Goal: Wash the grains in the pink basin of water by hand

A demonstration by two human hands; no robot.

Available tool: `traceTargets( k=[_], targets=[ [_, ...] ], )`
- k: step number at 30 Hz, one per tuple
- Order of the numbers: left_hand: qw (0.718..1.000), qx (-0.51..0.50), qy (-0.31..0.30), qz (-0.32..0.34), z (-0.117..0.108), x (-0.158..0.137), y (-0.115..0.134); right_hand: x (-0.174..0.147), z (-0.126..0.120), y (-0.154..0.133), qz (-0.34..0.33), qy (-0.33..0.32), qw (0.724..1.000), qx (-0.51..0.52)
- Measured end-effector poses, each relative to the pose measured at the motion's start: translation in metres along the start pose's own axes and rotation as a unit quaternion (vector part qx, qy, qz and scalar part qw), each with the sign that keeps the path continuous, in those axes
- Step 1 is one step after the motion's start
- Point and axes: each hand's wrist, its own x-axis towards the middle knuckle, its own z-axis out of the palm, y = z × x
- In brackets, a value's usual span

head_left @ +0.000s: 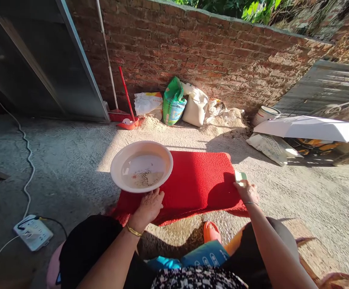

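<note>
Right hand (248,193) holds pale-green rectangular block (241,176) beside red textured cloth (198,176); left hand (150,204), grip unclear, should steady cloth.

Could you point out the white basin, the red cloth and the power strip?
White basin (118,168): head view, on its left inner wall.
Red cloth (201,178): head view, on its bare middle.
Power strip (34,233): head view, on its top face.

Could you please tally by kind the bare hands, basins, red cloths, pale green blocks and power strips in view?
Hands: 2, the left hand and right hand
Basin: 1
Red cloth: 1
Pale green block: 1
Power strip: 1
Total: 6
</note>
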Motion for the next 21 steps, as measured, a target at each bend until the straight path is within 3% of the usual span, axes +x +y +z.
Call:
traceTargets(
  k=[3,5,7,10,15,18,21],
  targets=[
    [1.000,0.004,0.005,0.004,-0.002,-0.001,0.000,0.007,-0.015,0.024,0.071,0.012,0.997,0.021],
    [1.000,0.005,0.006,0.006,-0.002,-0.002,-0.001,-0.002,-0.014,0.025,0.057,0.026,0.997,0.039],
    [1.000,0.000,0.005,0.009,-0.002,-0.001,-0.004,-0.023,-0.004,0.013,0.001,0.032,0.997,0.073],
    [1.000,-0.016,-0.002,0.010,0.000,-0.003,-0.010,-0.073,0.021,-0.021,-0.135,0.001,0.984,0.115],
    [0.999,-0.040,-0.014,0.013,0.002,-0.010,-0.022,-0.170,0.058,-0.081,-0.367,-0.074,0.921,0.111],
    [0.999,-0.046,-0.021,0.001,-0.001,-0.015,-0.027,-0.206,0.068,-0.102,-0.448,-0.086,0.886,0.083],
    [0.998,-0.049,-0.025,-0.011,-0.002,-0.019,-0.029,-0.209,0.069,-0.103,-0.475,-0.083,0.874,0.051]
  ],
)
